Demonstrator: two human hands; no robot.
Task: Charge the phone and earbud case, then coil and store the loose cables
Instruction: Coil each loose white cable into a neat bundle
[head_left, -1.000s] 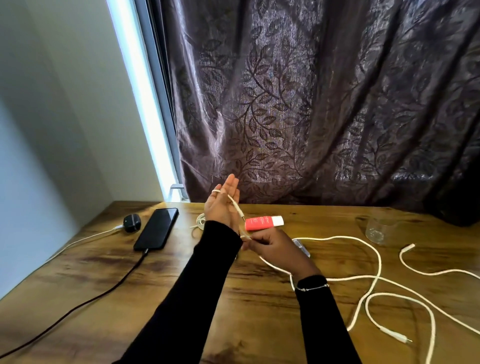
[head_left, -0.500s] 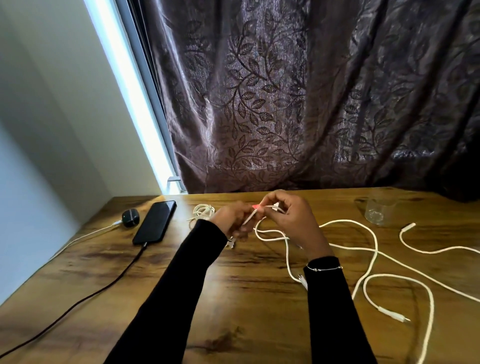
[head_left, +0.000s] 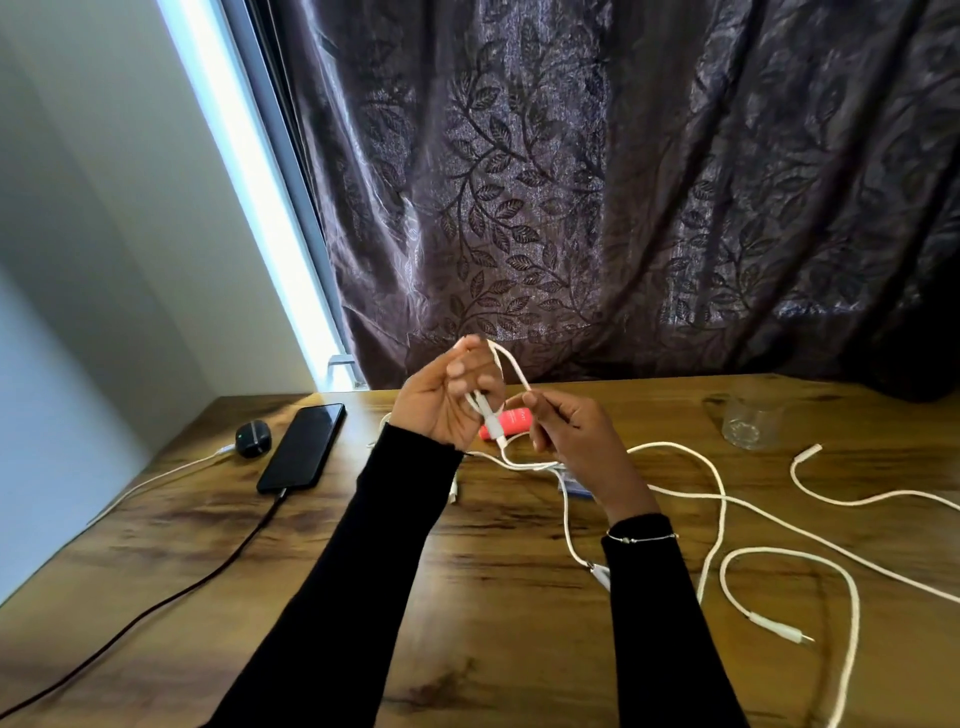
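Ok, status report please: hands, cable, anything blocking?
Left hand grips white cable loop and plug. Right hand pinches the strand. Other white cables loose on table.

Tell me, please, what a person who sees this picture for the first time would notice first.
First, the two hands raised above the middle of the wooden table: the left hand and the right hand hold a loop of white cable between them. Next, more white cables sprawl loose at the right. At the left lies a dark phone with a black cable plugged in, beside a small earbud case.

Long black sleeves (head_left: 332, 597) on both arms; thin silver bracelet (head_left: 641, 538) at right wrist
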